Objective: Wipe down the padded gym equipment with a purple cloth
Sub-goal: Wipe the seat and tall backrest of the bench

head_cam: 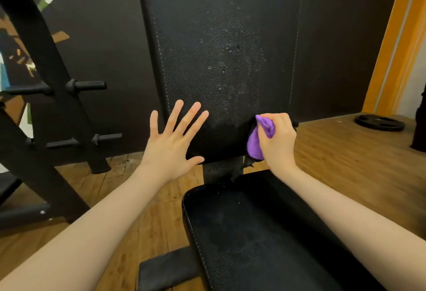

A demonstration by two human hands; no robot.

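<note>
Fingers (pixel 280 120) round one purple cloth (pixel 259 139)

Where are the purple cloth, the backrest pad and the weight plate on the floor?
cloth (pixel 255 145): head view, lower bunched part below the fingers.
backrest (pixel 221 44): head view, scuffed middle of the upright pad.
weight plate (pixel 379 122): head view, top face of the disc.

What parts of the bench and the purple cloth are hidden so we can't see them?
- Head view: most of the purple cloth is bunched inside the grip of the right hand.
- Head view: the top of the backrest pad is cut off by the upper edge.
- Head view: whether the left hand touches the pad cannot be told.
- Head view: the seat pad's near end runs off the bottom edge.
</note>
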